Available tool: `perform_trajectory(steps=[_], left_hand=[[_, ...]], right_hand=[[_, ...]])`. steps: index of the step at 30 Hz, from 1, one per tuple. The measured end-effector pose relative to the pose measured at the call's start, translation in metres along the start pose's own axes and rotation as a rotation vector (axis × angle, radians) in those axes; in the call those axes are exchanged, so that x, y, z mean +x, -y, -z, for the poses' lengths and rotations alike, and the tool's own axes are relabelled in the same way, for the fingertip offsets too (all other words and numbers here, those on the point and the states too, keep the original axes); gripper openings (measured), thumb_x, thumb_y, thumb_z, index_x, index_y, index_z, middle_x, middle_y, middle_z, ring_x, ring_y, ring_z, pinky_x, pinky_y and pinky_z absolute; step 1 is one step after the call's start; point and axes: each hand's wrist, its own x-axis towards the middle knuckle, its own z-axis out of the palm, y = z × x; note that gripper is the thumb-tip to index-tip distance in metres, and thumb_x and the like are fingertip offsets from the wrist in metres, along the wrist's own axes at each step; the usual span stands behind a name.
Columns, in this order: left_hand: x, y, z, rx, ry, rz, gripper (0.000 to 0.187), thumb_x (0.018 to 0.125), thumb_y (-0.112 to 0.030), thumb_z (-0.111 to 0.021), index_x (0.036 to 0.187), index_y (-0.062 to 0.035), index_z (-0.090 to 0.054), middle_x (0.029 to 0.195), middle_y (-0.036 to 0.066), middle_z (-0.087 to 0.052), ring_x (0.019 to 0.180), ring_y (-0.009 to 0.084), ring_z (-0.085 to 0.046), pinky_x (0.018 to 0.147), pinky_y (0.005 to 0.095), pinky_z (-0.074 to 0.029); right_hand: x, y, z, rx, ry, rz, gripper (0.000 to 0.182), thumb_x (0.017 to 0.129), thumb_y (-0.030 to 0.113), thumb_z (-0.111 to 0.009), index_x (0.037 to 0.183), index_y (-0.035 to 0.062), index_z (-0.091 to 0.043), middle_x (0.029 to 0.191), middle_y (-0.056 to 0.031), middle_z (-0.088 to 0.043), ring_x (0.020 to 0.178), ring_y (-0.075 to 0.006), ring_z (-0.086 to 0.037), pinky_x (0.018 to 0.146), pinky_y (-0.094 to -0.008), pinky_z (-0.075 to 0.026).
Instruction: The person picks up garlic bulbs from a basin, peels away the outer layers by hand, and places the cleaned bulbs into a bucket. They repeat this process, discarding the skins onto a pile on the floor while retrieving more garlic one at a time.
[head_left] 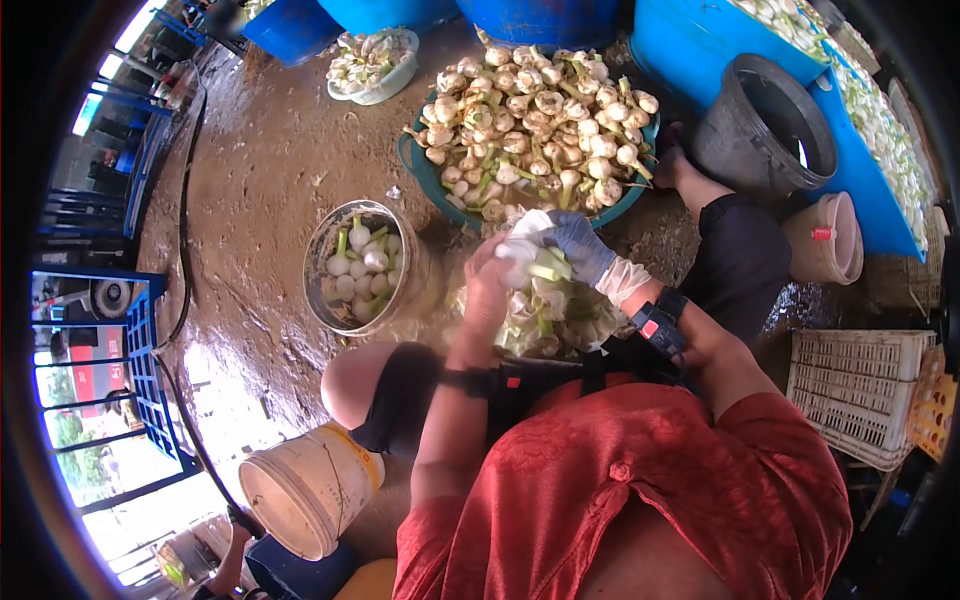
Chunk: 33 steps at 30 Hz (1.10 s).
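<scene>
My bare left hand (487,287) is closed around a white garlic bulb (520,262) with a cut green stem, slightly blurred by motion. My right hand (582,246), in a grey-blue glove with a white cuff, has its fingers pressed against the same bulb and its loose outer skin. Whether it also holds a tool is hidden. Under both hands lies a pile of pale garlic peels (565,315). Just beyond them, a wide green basin (425,178) is heaped with unpeeled, soil-stained garlic. Left of my left hand, a bucket (316,290) contains several cleaned white bulbs.
A small pale basin (385,94) of garlic stands at the back. Blue tubs (690,35), a black bucket (715,130) and a pinkish bucket (815,240) are at the right. White crates (850,390) stand lower right, a lidded bucket (290,490) lower left. The muddy floor (250,180) looks wet.
</scene>
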Motion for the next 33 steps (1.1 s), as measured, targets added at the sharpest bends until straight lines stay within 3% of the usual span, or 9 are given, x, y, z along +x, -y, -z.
perform_trajectory(steps=[3, 15, 19, 21, 22, 25, 29, 30, 33], left_hand=[[-0.003, -0.004, -0.003, 0.117, -0.015, 0.296, 0.036, 0.076, -0.005, -0.060, 0.110, 0.0066, -0.055, 0.093, 0.012, -0.063, 0.076, 0.0203, -0.064, 0.065, 0.0319, -0.056], [-0.006, -0.003, -0.005, -0.117, 0.249, 0.184, 0.047, 0.075, -0.010, -0.062, 0.117, 0.0040, -0.047, 0.101, 0.021, -0.059, 0.086, 0.0371, -0.063, 0.060, 0.0417, -0.058], [-0.022, -0.022, -0.013, -0.342, 0.471, 0.172, 0.050, 0.073, -0.016, -0.065, 0.118, -0.0014, -0.048, 0.105, 0.026, -0.056, 0.094, 0.0404, -0.061, 0.061, 0.0418, -0.058], [-0.022, -0.021, -0.013, -0.388, 0.491, 0.202, 0.047, 0.074, -0.013, -0.064, 0.118, -0.0042, -0.049, 0.105, 0.025, -0.057, 0.095, 0.0381, -0.061, 0.066, 0.0422, -0.058], [-0.020, -0.016, -0.013, -0.282, 0.377, 0.142, 0.045, 0.074, -0.010, -0.063, 0.117, -0.0037, -0.050, 0.105, 0.024, -0.057, 0.096, 0.0376, -0.061, 0.068, 0.0431, -0.057], [-0.012, -0.001, -0.014, -0.115, 0.199, 0.033, 0.041, 0.074, -0.002, -0.062, 0.114, -0.0018, -0.052, 0.104, 0.016, -0.059, 0.096, 0.0302, -0.061, 0.076, 0.0395, -0.055], [-0.005, 0.018, -0.017, 0.350, -0.025, -0.163, 0.050, 0.068, 0.004, -0.070, 0.114, -0.0014, -0.052, 0.102, 0.007, -0.059, 0.092, 0.0155, -0.058, 0.080, 0.0278, -0.049], [-0.003, 0.019, -0.018, 0.473, -0.010, -0.221, 0.051, 0.068, 0.005, -0.071, 0.115, -0.0012, -0.051, 0.103, 0.007, -0.058, 0.093, 0.0151, -0.057, 0.080, 0.0273, -0.048], [-0.003, 0.017, -0.021, 0.437, 0.030, -0.258, 0.053, 0.069, 0.004, -0.072, 0.117, -0.0012, -0.049, 0.105, 0.007, -0.057, 0.097, 0.0155, -0.056, 0.081, 0.0279, -0.048]], right_hand=[[-0.002, 0.005, -0.003, -0.299, -0.014, 0.131, 0.022, 0.072, 0.005, -0.064, 0.091, -0.0044, -0.061, 0.082, -0.0072, -0.063, 0.071, -0.0129, -0.057, 0.066, -0.0279, -0.047], [0.002, 0.038, 0.021, -0.680, -0.045, 0.291, 0.025, 0.066, 0.013, -0.067, 0.082, -0.0039, -0.061, 0.075, -0.0170, -0.062, 0.067, -0.0230, -0.058, 0.063, -0.0343, -0.046], [0.022, 0.028, 0.117, -1.252, -0.332, 0.469, 0.020, 0.069, 0.017, -0.062, 0.074, -0.0025, -0.059, 0.072, -0.0213, -0.060, 0.066, -0.0302, -0.060, 0.060, -0.0380, -0.047], [0.019, 0.016, 0.142, -1.219, -0.173, 0.416, 0.020, 0.070, 0.019, -0.061, 0.072, -0.0012, -0.059, 0.071, -0.0201, -0.060, 0.066, -0.0326, -0.060, 0.060, -0.0388, -0.048], [0.009, 0.043, 0.113, -1.607, 0.069, -0.299, 0.020, 0.070, 0.020, -0.064, 0.077, 0.0017, -0.062, 0.075, -0.0178, -0.063, 0.073, -0.0332, -0.062, 0.064, -0.0377, -0.049], [-0.030, 0.042, 0.105, -1.500, 0.164, 0.330, 0.054, 0.066, 0.038, -0.076, 0.105, 0.0034, -0.060, 0.092, -0.0158, -0.064, 0.084, -0.0269, -0.063, 0.071, -0.0328, -0.051], [-0.060, 0.086, 0.019, -0.650, 0.436, -0.077, 0.051, 0.081, 0.042, -0.066, 0.111, 0.0023, -0.057, 0.087, -0.0079, -0.061, 0.078, -0.0166, -0.059, 0.070, -0.0305, -0.049], [-0.059, 0.076, 0.010, -0.704, 0.520, 0.137, 0.043, 0.085, 0.035, -0.063, 0.111, 0.0017, -0.057, 0.083, -0.0056, -0.059, 0.075, -0.0127, -0.058, 0.069, -0.0278, -0.049], [-0.066, 0.064, -0.006, -0.601, 0.404, -0.288, 0.025, 0.087, 0.016, -0.057, 0.107, 0.0010, -0.060, 0.069, -0.0016, -0.058, 0.059, -0.0077, -0.056, 0.051, -0.0224, -0.048]])
